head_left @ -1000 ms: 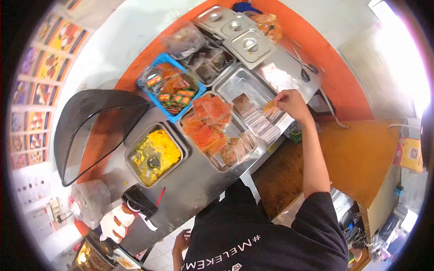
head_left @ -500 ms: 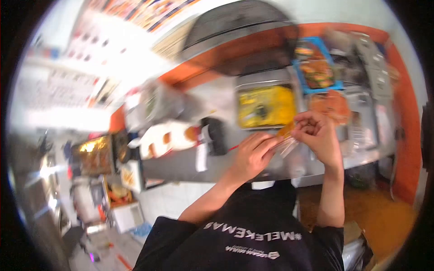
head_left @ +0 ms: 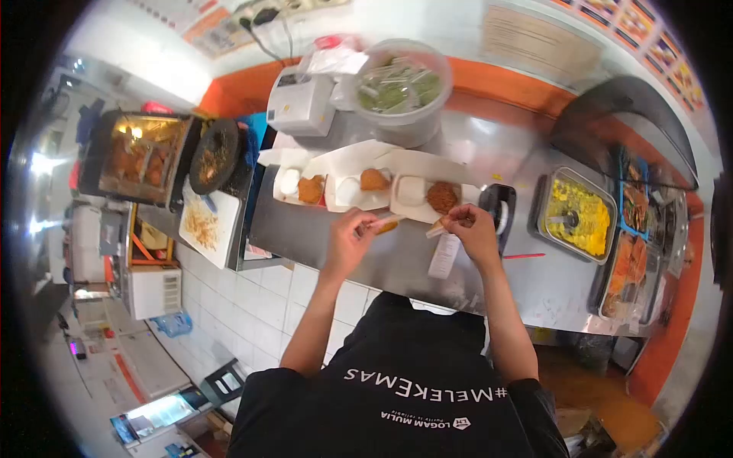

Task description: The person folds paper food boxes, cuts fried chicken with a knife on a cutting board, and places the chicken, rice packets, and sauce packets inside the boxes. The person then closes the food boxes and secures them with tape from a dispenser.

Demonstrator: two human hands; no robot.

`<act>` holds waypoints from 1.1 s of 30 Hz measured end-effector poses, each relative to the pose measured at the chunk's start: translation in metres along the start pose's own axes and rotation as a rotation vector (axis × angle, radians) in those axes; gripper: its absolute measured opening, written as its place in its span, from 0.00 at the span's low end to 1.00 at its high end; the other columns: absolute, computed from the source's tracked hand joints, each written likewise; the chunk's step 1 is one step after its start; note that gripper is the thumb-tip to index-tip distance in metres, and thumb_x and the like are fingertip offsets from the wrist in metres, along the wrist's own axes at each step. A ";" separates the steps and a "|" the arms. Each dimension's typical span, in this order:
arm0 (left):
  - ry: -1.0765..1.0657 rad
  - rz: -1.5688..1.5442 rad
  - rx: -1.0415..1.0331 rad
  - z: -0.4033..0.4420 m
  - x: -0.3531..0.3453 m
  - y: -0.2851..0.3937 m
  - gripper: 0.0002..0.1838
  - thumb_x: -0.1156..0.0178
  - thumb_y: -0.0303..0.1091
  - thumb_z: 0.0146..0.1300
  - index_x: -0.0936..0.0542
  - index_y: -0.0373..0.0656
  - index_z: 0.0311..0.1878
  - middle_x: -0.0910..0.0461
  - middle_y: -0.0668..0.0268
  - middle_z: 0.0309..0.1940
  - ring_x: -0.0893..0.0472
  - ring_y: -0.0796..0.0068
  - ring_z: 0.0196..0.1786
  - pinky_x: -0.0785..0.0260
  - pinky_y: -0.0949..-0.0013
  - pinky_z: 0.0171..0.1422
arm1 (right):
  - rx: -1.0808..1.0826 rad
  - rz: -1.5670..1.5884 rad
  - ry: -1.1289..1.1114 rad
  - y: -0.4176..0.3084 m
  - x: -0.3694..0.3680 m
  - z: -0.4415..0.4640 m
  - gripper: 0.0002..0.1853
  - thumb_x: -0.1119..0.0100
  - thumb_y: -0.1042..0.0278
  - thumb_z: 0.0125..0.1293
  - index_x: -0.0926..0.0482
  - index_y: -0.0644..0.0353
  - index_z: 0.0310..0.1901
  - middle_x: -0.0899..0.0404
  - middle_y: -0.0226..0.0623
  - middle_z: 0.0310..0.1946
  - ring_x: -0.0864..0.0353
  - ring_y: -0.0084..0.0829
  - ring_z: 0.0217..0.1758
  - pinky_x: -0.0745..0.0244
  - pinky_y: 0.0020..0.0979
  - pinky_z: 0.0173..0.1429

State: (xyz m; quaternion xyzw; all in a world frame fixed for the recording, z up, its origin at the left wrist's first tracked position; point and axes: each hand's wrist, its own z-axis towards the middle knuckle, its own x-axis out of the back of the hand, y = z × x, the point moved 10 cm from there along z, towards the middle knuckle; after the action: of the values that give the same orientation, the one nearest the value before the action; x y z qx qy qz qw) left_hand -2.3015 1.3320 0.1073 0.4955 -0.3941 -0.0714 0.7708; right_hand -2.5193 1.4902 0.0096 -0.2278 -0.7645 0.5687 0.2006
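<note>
Three open white takeaway boxes [head_left: 353,159] stand in a row on the metal counter, each with white rice and a piece of fried chicken [head_left: 374,180]. At the near side of the middle box, my left hand [head_left: 351,243] pinches a small plastic sachet [head_left: 388,227] of orange-yellow sauce by one end. My right hand [head_left: 473,235] is closed by the right box's near edge, over its darker chicken piece [head_left: 442,198]. Its fingers pinch a second small sachet [head_left: 435,228], mostly hidden by them. A paper receipt [head_left: 444,256] hangs below that box.
A steel tray [head_left: 544,229] of yellow food with a spoon is at the right. A black device [head_left: 498,217] and a red stick [head_left: 525,256] lie nearer. Behind the boxes are a plastic tub [head_left: 405,114] of greens and a white machine [head_left: 300,103]. Left is a chopping board [head_left: 217,240].
The view has swung left. My hands, earlier together at a small plastic sachet beside the yellow tray, are now apart at the near side of the boxes.
</note>
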 end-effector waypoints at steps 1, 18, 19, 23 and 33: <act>0.012 0.014 0.018 0.005 0.020 -0.016 0.05 0.27 0.25 0.62 0.14 0.38 0.40 0.15 0.63 0.33 0.18 0.75 0.33 0.27 0.71 0.35 | -0.004 -0.025 0.024 0.015 -0.017 0.014 0.10 0.28 0.74 0.62 0.17 0.68 0.43 0.13 0.36 0.37 0.14 0.23 0.39 0.20 0.26 0.45; -0.215 -0.217 0.259 0.026 0.137 -0.140 0.08 0.24 0.28 0.60 0.14 0.34 0.38 0.13 0.62 0.35 0.14 0.76 0.37 0.20 0.70 0.41 | 0.341 -0.548 -0.349 -0.077 -0.263 0.056 0.08 0.34 0.76 0.63 0.14 0.65 0.43 0.15 0.47 0.38 0.15 0.48 0.42 0.22 0.43 0.49; -0.197 -0.188 0.245 0.026 0.148 -0.150 0.08 0.25 0.27 0.61 0.14 0.34 0.39 0.13 0.62 0.36 0.13 0.75 0.38 0.19 0.70 0.42 | 0.347 -0.585 -0.358 -0.076 -0.267 0.057 0.08 0.34 0.75 0.63 0.14 0.65 0.43 0.14 0.47 0.38 0.15 0.49 0.42 0.22 0.43 0.49; -0.207 -0.028 0.168 0.038 0.185 -0.182 0.05 0.30 0.24 0.64 0.14 0.34 0.42 0.13 0.60 0.41 0.13 0.71 0.42 0.19 0.68 0.46 | 0.332 -0.602 -0.319 -0.066 -0.262 0.074 0.06 0.36 0.76 0.64 0.14 0.66 0.41 0.15 0.47 0.38 0.16 0.47 0.42 0.22 0.43 0.49; -0.360 0.074 0.184 0.079 0.192 -0.272 0.08 0.37 0.17 0.65 0.15 0.34 0.45 0.14 0.59 0.43 0.13 0.69 0.44 0.19 0.68 0.46 | 0.335 -0.748 -0.344 -0.008 -0.268 0.103 0.06 0.39 0.76 0.66 0.16 0.66 0.42 0.15 0.50 0.39 0.16 0.51 0.42 0.22 0.45 0.51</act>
State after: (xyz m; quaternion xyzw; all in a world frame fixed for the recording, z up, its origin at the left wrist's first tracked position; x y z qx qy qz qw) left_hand -2.1485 1.0444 0.0023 0.5283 -0.5484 -0.0943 0.6413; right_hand -2.3601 1.2540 -0.0235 0.1980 -0.7138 0.6027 0.2967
